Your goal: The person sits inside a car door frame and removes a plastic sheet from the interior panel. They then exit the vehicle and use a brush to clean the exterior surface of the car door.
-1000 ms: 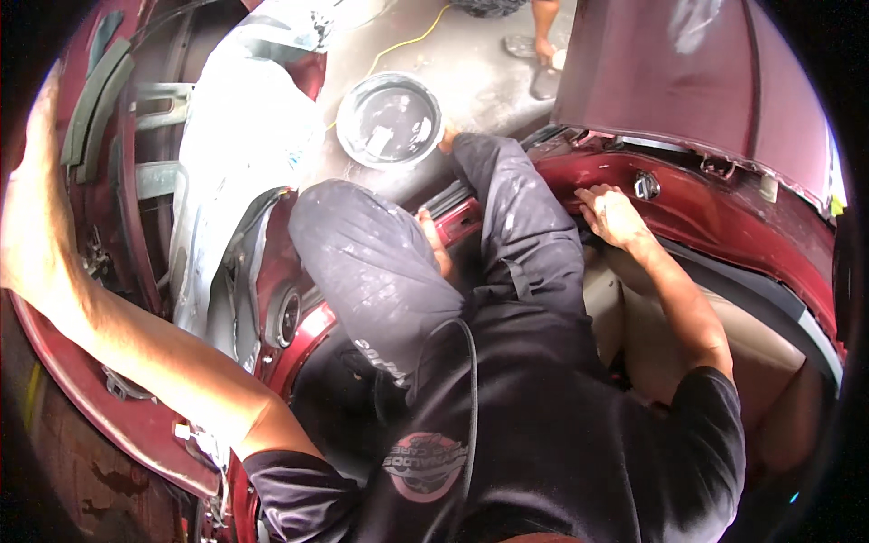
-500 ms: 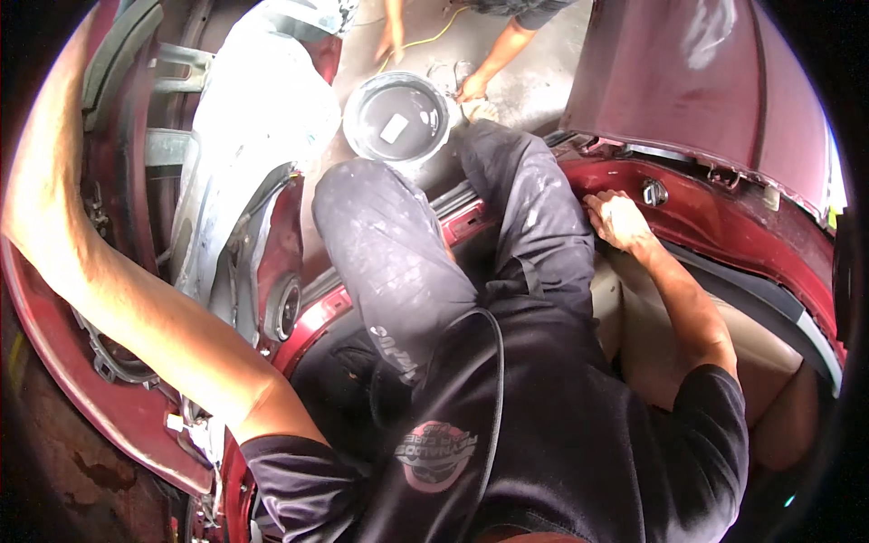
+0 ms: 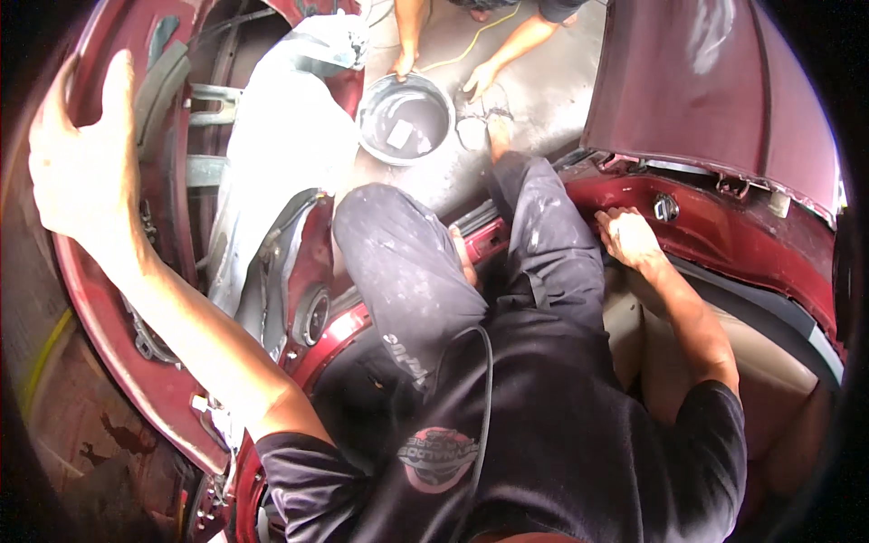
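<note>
Two wearer's hands (image 3: 90,176) (image 3: 631,238), two co-worker's hands (image 3: 405,64) (image 3: 480,80), one grey basin (image 3: 407,161), one yellow cord (image 3: 464,55).

A grey bucket (image 3: 441,109) stands on the pale floor (image 3: 552,77), a yellow cord (image 3: 476,42) curving beyond its far rim. A beige seat (image 3: 769,357) shows at right; a yellow stripe (image 3: 43,366) marks the brown ground (image 3: 72,403) at left.

Looking down from the head through a wide fisheye lens, facing past the close-up black fabric shirt (image 3: 561,434) toward the farther round grey bucket (image 3: 385,156).
</note>
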`<state>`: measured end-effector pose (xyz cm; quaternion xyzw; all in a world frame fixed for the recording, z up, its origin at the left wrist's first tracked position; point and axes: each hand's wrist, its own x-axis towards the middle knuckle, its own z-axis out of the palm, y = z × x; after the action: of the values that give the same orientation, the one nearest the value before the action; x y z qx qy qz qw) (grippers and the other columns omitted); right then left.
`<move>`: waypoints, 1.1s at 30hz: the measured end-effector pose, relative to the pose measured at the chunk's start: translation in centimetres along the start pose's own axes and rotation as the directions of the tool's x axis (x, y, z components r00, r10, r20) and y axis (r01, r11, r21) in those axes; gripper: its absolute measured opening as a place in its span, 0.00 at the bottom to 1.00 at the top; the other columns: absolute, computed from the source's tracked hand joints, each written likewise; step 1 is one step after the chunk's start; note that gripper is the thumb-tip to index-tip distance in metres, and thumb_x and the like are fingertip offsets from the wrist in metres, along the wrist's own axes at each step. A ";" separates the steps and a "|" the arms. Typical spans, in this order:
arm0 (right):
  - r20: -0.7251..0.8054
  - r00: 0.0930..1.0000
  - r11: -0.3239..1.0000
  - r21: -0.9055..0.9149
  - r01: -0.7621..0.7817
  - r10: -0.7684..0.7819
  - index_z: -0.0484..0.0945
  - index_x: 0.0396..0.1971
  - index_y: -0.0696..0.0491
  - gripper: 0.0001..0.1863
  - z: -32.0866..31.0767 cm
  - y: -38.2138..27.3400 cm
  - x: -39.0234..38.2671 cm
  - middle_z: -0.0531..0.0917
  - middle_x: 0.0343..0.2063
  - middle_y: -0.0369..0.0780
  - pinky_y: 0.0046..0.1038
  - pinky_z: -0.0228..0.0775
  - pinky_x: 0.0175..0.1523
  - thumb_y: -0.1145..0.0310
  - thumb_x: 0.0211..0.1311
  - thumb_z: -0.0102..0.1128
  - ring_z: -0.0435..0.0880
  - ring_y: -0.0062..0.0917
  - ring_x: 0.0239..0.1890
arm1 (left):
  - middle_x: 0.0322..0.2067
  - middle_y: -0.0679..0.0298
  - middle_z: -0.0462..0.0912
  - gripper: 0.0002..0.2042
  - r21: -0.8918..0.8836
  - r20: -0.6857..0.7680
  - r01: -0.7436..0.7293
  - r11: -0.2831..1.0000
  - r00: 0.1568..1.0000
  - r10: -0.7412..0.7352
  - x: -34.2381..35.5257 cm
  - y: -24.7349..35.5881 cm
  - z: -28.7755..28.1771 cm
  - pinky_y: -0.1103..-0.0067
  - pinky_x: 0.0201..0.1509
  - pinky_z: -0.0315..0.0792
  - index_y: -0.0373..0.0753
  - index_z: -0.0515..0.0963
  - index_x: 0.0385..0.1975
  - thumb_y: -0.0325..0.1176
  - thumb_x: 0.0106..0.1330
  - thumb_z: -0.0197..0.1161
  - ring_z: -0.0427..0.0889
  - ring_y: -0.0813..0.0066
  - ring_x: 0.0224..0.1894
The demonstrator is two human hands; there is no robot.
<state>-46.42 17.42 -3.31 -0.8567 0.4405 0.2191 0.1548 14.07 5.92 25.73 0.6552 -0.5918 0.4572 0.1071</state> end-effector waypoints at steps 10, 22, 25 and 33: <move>-0.038 0.984 0.947 0.278 -0.157 0.175 0.81 0.46 0.53 0.14 -1.2 -1.8 0.9 0.85 0.38 0.47 0.43 0.76 0.51 0.68 0.62 0.58 0.85 0.42 0.43 | 0.59 0.61 0.80 0.27 -0.193 0.102 0.156 0.969 0.985 -0.138 -0.3 2.6 -2.7 0.67 0.67 0.68 0.49 0.79 0.59 0.56 0.64 0.67 0.77 0.61 0.63; -0.143 0.987 0.585 0.808 0.071 0.078 0.81 0.53 0.53 0.20 -1.1 -11.0 24.4 0.85 0.47 0.50 0.43 0.77 0.54 0.66 0.61 0.57 0.84 0.46 0.49 | 0.60 0.53 0.78 0.26 -0.254 0.141 0.227 0.940 0.970 -0.196 0.4 4.2 -2.6 0.68 0.70 0.65 0.38 0.77 0.62 0.44 0.68 0.68 0.75 0.61 0.63; 0.015 1.000 0.552 0.834 -0.015 0.004 0.82 0.51 0.53 0.19 -0.6 -9.6 30.7 0.83 0.50 0.50 0.42 0.74 0.58 0.65 0.62 0.57 0.83 0.43 0.53 | 0.60 0.51 0.78 0.23 -0.244 0.190 0.254 0.936 0.959 -0.211 0.9 4.5 -2.7 0.69 0.70 0.65 0.35 0.76 0.62 0.39 0.71 0.66 0.75 0.63 0.63; 0.385 0.919 0.835 0.478 -0.272 0.079 0.78 0.54 0.55 0.26 8.8 2.7 41.5 0.82 0.54 0.51 0.38 0.66 0.69 0.55 0.61 0.55 0.78 0.39 0.62 | 0.59 0.46 0.79 0.22 -0.164 0.224 0.508 0.846 0.854 -0.470 1.9 4.8 -2.0 0.70 0.66 0.67 0.28 0.77 0.59 0.39 0.74 0.58 0.78 0.60 0.59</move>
<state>-29.31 -8.56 -32.29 -0.6843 0.5265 0.2533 0.4364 8.70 4.70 26.28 0.8064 -0.4581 0.2879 0.2388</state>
